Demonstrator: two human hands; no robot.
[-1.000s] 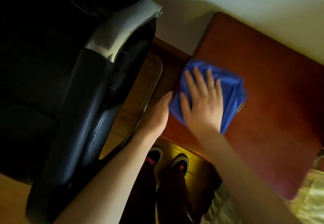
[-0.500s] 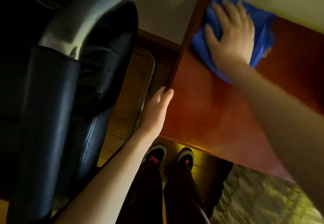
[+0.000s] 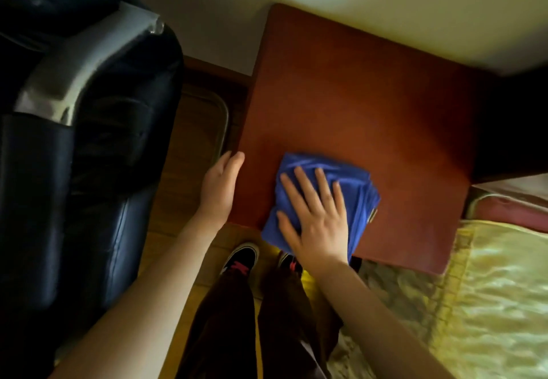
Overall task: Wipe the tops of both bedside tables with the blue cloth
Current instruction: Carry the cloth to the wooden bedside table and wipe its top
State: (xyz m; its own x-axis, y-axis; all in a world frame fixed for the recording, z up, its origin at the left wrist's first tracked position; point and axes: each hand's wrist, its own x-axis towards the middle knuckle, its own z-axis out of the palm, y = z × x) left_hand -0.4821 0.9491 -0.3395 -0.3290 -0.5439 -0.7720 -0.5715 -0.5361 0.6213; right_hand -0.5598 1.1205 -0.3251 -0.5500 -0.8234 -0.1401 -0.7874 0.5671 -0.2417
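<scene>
A reddish-brown bedside table (image 3: 370,105) stands against the pale wall. The folded blue cloth (image 3: 358,188) lies on its top near the front left corner, partly over the front edge. My right hand (image 3: 315,215) presses flat on the cloth with fingers spread. My left hand (image 3: 221,185) rests against the table's left edge, fingers together, holding nothing. Only one bedside table is in view.
A black leather armchair (image 3: 74,171) with a silver armrest stands close on the left, its metal base frame (image 3: 222,123) on the wooden floor beside the table. A bed with a yellow-green cover (image 3: 489,304) lies at the right. My feet (image 3: 240,260) stand below the table's front edge.
My right hand slid the cloth from the front left to the far left corner, then back to the front of the table top. My left hand stayed on the left edge.
</scene>
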